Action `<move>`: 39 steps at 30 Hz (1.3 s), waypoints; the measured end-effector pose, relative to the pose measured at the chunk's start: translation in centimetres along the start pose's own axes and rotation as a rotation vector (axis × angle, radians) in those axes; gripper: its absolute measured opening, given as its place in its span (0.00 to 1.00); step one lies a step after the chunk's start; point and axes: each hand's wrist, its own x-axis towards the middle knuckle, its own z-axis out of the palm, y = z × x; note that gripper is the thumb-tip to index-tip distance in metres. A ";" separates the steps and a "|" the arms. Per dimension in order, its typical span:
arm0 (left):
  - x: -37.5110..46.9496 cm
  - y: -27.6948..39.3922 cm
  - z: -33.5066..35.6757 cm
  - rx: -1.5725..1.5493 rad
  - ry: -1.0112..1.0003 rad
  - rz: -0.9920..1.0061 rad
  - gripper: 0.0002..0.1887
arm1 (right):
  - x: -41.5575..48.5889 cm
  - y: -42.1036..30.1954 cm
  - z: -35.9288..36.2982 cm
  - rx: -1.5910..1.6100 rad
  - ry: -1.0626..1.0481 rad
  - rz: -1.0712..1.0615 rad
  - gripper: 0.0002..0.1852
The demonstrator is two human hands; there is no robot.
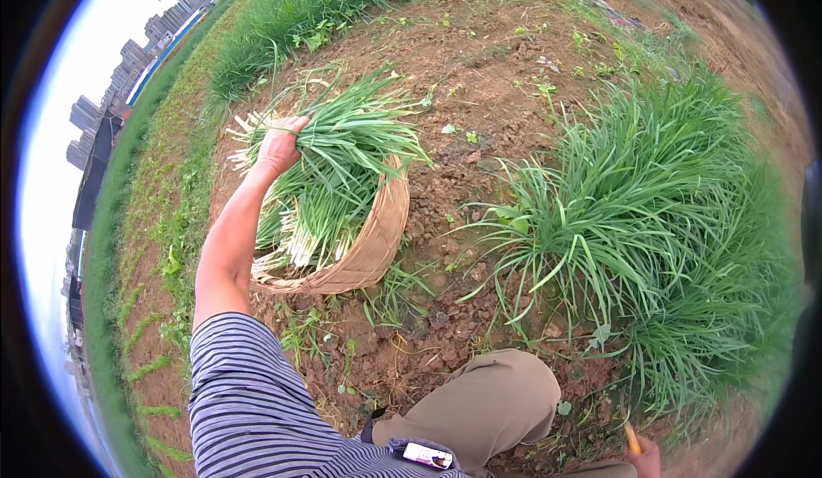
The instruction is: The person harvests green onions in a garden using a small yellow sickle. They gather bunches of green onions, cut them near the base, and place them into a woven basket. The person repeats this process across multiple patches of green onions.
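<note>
My left hand is closed around a bunch of cut garlic chives, the white stem ends to the left and the green leaves to the right. The bunch is over the far part of a woven basket; whether it touches the contents I cannot tell. More cut chives lie inside the basket, white ends towards me. At the lower right, my right hand grips an orange-yellow handle of a tool. Its working end is too thin and blurred among the leaves to make out.
A dense clump of growing chives stands on my right, close to my bent knee. Another green stand grows at the far side. Between them is bare, clumpy soil with small weeds. A small white device is at my waist.
</note>
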 end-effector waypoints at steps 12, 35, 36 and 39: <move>5.9 2.4 6.1 0.150 -0.639 -0.269 0.44 | -7.5 2.8 -3.5 0.310 0.344 0.233 0.19; -0.4 52.5 18.6 -1.076 -0.584 -0.145 0.26 | 14.0 -24.2 21.6 1.413 0.087 0.010 0.10; 0.1 52.8 18.5 -1.002 -0.509 -0.111 0.28 | 14.7 -25.7 21.7 1.495 0.139 -0.079 0.10; 0.6 53.4 17.7 -0.858 -0.177 -0.055 0.40 | 15.7 -30.1 21.9 1.583 0.355 -0.281 0.10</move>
